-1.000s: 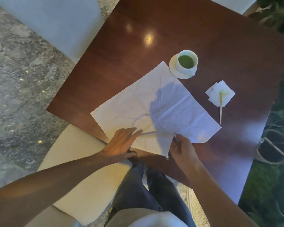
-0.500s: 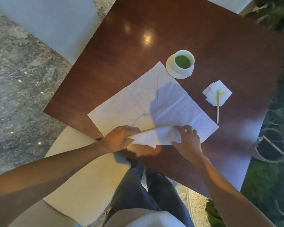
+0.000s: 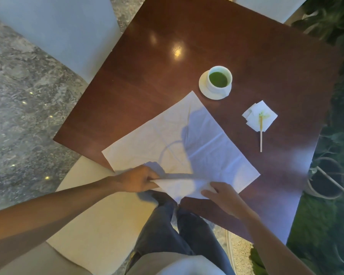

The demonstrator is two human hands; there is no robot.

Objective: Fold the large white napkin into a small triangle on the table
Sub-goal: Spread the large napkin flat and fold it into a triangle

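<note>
The large white napkin (image 3: 179, 147) lies spread as a diamond on the dark wooden table (image 3: 207, 42), its far corner near the cup. Its near corner is lifted off the table edge and turned up as a small flap. My left hand (image 3: 136, 178) pinches the left end of that flap. My right hand (image 3: 219, 197) holds the flap's right end, fingers on top of the cloth. The head's shadow falls across the napkin's middle.
A white cup of green drink (image 3: 218, 79) on a saucer stands just beyond the napkin's far corner. To the right lies a small folded tissue (image 3: 259, 115) with a wooden stick (image 3: 261, 135) on it. Pale chairs (image 3: 54, 30) surround the table; plant pots (image 3: 326, 179) stand at right.
The napkin's near corner, flat a second ago, has been picked up and folded upward. My left hand went from pressing flat to pinching the flap; my right hand shifted right along the edge.
</note>
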